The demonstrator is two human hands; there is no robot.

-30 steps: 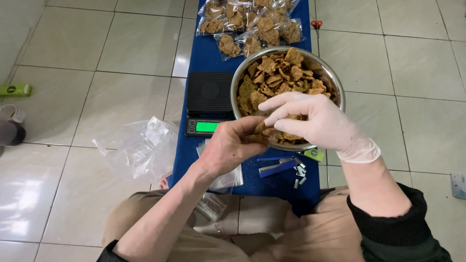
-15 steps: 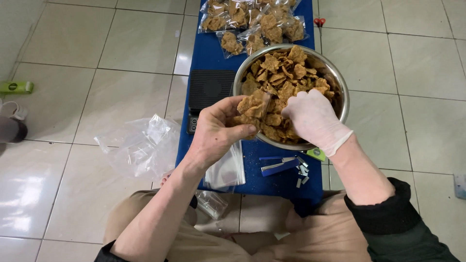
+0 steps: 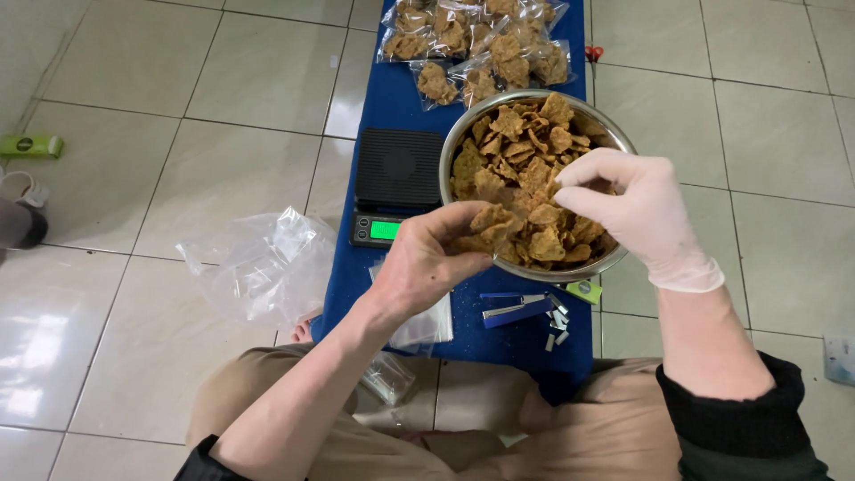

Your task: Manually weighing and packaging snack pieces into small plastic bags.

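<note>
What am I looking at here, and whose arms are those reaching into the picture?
There is no machine: a person wears a camera on the head, so you look down along that person's own arms and knees. The left hand is bare and cups a small pile of brown fried chips at the near rim of a metal bowl full of the same chips. The right hand, in a thin white glove, reaches over the bowl with its fingers pinched together. The bowl stands on a low blue table, beside a black kitchen scale with a lit green display. At the far end lie clear bags of chips already filled. Near the person lie a blue stapler and, on the tiled floor, empty plastic bags.
</note>
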